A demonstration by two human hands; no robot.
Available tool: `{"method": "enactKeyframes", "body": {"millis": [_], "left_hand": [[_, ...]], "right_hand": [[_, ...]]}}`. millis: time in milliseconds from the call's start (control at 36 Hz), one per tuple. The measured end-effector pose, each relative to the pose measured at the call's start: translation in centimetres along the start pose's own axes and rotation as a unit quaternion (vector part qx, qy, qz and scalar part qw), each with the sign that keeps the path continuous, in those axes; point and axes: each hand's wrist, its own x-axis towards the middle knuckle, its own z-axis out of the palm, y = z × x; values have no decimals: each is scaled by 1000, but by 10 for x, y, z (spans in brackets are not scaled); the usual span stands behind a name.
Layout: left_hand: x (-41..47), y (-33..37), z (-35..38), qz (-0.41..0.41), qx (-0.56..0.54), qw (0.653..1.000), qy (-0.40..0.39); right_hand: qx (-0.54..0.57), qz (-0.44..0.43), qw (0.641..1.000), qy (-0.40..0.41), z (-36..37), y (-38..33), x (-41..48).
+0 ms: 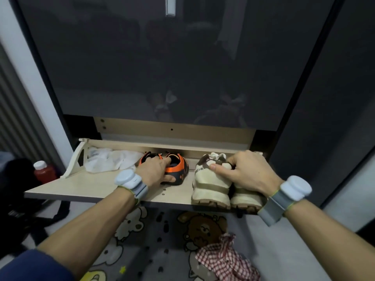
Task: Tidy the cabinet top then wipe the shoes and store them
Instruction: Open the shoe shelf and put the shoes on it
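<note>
1. Our left hand (156,171) grips the orange-and-black shoes (179,169): fingers curl into the opening, thumb presses the outer side.
2. Our right hand (247,171) holds the cream sneakers (211,187): thumb lies across the collar, fingers curl over the tops of both.
3. Both pairs sit on the open tilt-out flap (91,185), orange pair mid-flap, sneakers to its right with heels at the front edge. The pairs are near each other, not touching.
4. Crumpled white fabric (109,161) fills the flap's back-left corner, just beside the orange pair; we can't tell whether they touch.
5. The dark glossy cabinet front (142,67) sits right above the flap, its pale handle (170,7) at the top.
6. On the floor: a red bottle (43,173) with a white cap left of the flap, a bear-print mat (203,226) below it, and a red checked cloth (225,258) bunched on the mat.
7. There is a pale wrist band (129,181) on each arm.
</note>
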Motion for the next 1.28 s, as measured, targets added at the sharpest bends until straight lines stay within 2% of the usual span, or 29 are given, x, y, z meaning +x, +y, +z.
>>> {"method": "enactKeyframes", "body": {"millis": [250, 361, 1000, 1278], "left_hand": [[3, 2, -5, 18, -2, 1000, -7], [3, 5, -7, 24, -18, 1000, -3], [2, 24, 0, -11, -73, 996, 52], [-2, 23, 4, -27, -43, 999, 0]], "right_hand": [[-51, 6, 997, -53, 29, 15, 37], [-15, 41, 995, -87, 39, 29, 48], [68, 86, 990, -90, 52, 30, 64], [40, 100, 989, -104, 43, 25, 62]]}}
